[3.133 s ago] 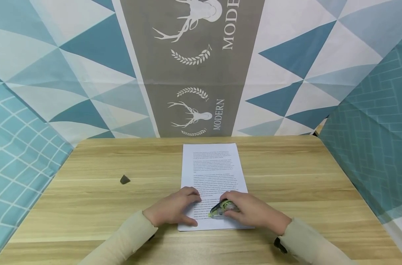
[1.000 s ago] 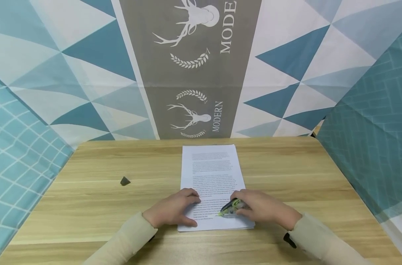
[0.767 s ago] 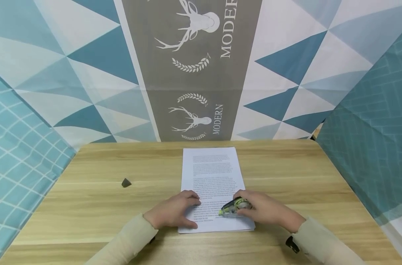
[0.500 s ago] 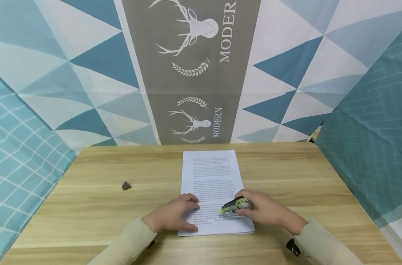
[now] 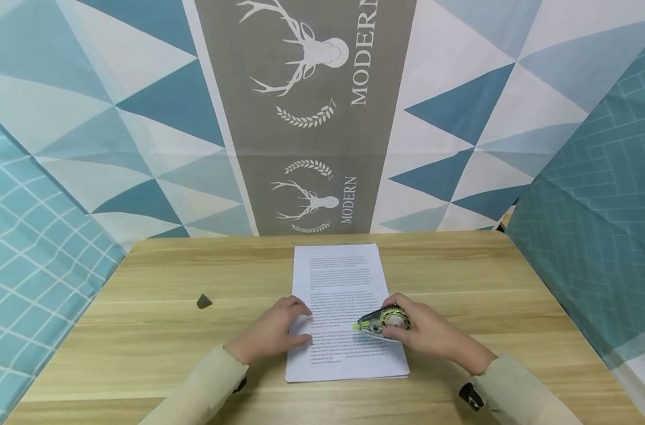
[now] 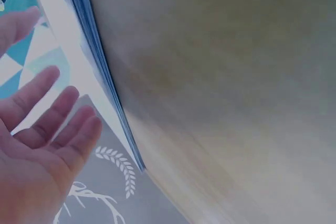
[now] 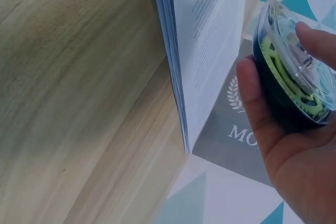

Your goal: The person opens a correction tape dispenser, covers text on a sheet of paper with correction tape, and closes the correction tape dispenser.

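A correction tape dispenser [image 5: 390,319], with a dark side, a clear side and green parts, is gripped between the thumb and fingers of my right hand [image 5: 426,330]. In the right wrist view the dispenser [image 7: 294,72] appears raised off the printed page. A stack of printed paper [image 5: 335,280] lies at the middle of the table; a short blank gap breaks the text near its lower edge. My left hand [image 5: 271,330] hovers over the stack's left edge, fingers spread and holding nothing. In the left wrist view the left hand's fingers [image 6: 39,90] look apart from the paper.
A small dark pointed piece [image 5: 204,301] lies left of the paper on the wooden table [image 5: 152,336]. Patterned cloth [image 5: 312,118] hangs behind the table's far edge, with blue cloths at both sides.
Earlier the tape's tip moved rightward along a line near the page bottom. My right hand has since lifted it up the page. The left hand has shifted slightly left, off the paper.
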Motion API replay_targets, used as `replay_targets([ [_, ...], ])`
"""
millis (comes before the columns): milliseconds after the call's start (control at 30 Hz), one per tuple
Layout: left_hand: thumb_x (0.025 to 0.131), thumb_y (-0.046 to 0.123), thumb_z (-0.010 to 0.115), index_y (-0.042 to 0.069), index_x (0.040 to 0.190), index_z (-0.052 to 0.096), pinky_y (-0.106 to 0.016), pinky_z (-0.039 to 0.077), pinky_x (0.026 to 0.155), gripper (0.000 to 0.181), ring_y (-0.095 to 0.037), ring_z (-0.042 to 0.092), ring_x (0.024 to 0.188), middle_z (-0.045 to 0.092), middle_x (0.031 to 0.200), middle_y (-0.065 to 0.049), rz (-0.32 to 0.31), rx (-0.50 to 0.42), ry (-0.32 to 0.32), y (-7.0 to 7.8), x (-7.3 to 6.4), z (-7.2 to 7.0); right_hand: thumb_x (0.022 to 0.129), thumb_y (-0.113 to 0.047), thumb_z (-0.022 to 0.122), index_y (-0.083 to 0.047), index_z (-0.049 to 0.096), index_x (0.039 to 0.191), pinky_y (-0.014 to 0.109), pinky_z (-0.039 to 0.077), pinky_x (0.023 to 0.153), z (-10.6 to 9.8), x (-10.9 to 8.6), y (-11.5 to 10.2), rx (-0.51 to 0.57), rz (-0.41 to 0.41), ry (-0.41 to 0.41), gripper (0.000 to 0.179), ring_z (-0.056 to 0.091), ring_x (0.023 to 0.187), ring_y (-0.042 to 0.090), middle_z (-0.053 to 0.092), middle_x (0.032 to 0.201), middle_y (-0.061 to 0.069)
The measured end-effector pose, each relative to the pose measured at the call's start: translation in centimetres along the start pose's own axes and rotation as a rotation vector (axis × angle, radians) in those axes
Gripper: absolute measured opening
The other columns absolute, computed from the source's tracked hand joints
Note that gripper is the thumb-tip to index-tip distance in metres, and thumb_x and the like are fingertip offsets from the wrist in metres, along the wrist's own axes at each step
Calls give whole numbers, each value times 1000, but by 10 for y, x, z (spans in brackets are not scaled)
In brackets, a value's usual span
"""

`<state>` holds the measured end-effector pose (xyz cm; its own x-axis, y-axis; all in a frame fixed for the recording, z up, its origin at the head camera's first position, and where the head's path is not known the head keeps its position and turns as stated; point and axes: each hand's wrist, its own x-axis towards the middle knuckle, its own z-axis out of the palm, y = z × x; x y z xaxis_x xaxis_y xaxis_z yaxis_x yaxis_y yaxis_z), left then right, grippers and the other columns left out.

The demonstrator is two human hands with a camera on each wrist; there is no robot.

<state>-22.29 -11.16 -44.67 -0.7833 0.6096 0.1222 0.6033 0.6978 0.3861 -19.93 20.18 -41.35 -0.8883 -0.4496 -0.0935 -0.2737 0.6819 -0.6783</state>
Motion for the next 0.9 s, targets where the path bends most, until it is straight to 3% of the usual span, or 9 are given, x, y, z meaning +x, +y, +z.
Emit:
replay_targets([
  [200,75,25,75,-1,106,64,-37,48,88,42,-21,56,96,59,104,-9,-44,18,34,-6,9,0,86,-31,66,-18,51,115,21,47,61,0,4,1,30,-12,17,35,54,77,8,61,99,-2],
  [467,75,24,75,-2,106,64,-38,47,89,42,-23,55,96,60,103,-10,-99,13,33,-11,18,-2,86,-31,66,-15,52,113,21,46,59,-2,10,3,37,-26,49,35,53,76,10,62,97,1],
  [733,75,26,75,-1,107,64,-38,47,91,43,-24,56,97,61,104,-11,-103,7,40,-16,29,-4,86,-26,68,-13,52,113,20,47,60,-5,18,5,49,-20,62,34,55,79,12,62,100,3],
  [900,75,26,76,-1,108,64,-39,46,93,44,-25,56,100,60,108,-12,-138,-8,35,-18,36,-5,85,-26,68,-13,52,114,21,47,60,-4,22,7,53,0,62,35,55,80,13,62,101,4],
])
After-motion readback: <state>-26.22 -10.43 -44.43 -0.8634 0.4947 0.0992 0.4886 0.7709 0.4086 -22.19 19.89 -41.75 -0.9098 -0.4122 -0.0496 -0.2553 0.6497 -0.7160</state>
